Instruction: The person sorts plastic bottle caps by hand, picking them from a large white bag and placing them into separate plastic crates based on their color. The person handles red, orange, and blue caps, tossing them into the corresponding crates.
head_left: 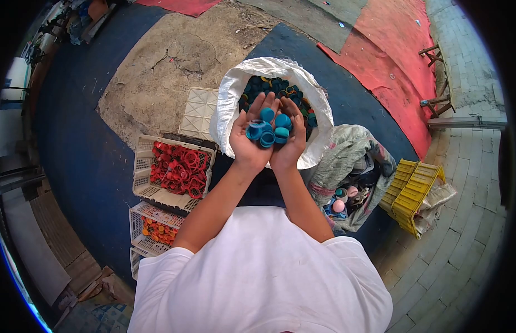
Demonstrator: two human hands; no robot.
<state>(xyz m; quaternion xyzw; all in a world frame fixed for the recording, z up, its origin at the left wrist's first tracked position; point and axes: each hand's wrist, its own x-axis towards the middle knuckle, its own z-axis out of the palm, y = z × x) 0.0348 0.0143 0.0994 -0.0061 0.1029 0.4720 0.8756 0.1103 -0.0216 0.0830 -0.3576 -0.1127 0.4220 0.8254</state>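
My left hand (246, 145) and my right hand (290, 149) are cupped side by side, palms up, with the fingers slightly curled. Several teal plastic caps (282, 135) rest across both palms, some with the hollow side showing. Beneath and beyond my hands stands a white woven sack (228, 91) with its mouth rolled open. Inside it lies a heap of dark teal caps (273, 85) with a few orange and green pieces among them. My hands and wrists hide the near part of the sack's opening.
At left, a crate (142, 180) holds red plastic rings; a second crate (137, 233) below it holds orange pieces. A pale lattice panel (198, 114) lies behind. To the right are a grey-green sack (338, 147) with mixed items, yellow crates (409, 191) and wooden stools (437, 105).
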